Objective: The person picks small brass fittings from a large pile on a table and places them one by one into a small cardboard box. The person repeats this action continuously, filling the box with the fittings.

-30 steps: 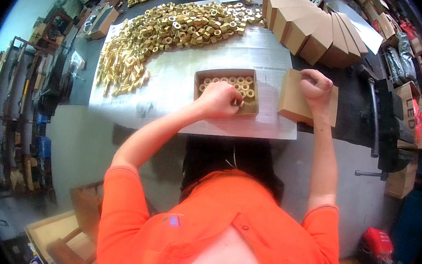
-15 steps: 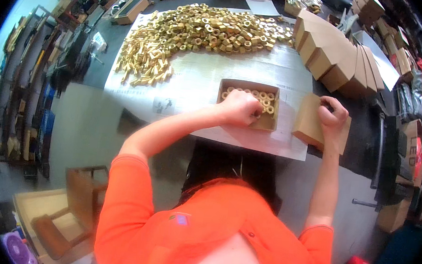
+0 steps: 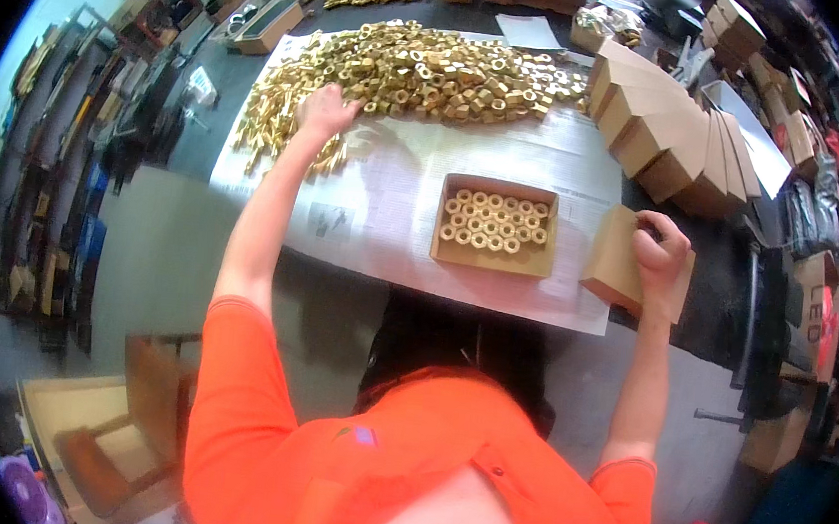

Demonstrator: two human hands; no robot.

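The left hand (image 3: 328, 111) is resting at the near edge of the heaped nuts (image 3: 456, 74), its thumb standing apart; its other fingertips are hiding among the brass, so I cannot tell whether it is grasping anything. Slim pieces (image 3: 262, 123) are lying to its left. The right hand (image 3: 660, 251) is curling into a fist over a carton (image 3: 608, 254); whether it is enclosing something, I cannot tell. Between the hands, nearer the right, an open box (image 3: 491, 260) is standing on the paper (image 3: 392, 230), holding rows of nuts. The nuts are looking stiff, dense and hardly fragile; their smooth faces are probably feeling slippery, so pinching across opposite flats should be suiting them. The box is seeming flexible; loaded, it is likely needing support under its base.
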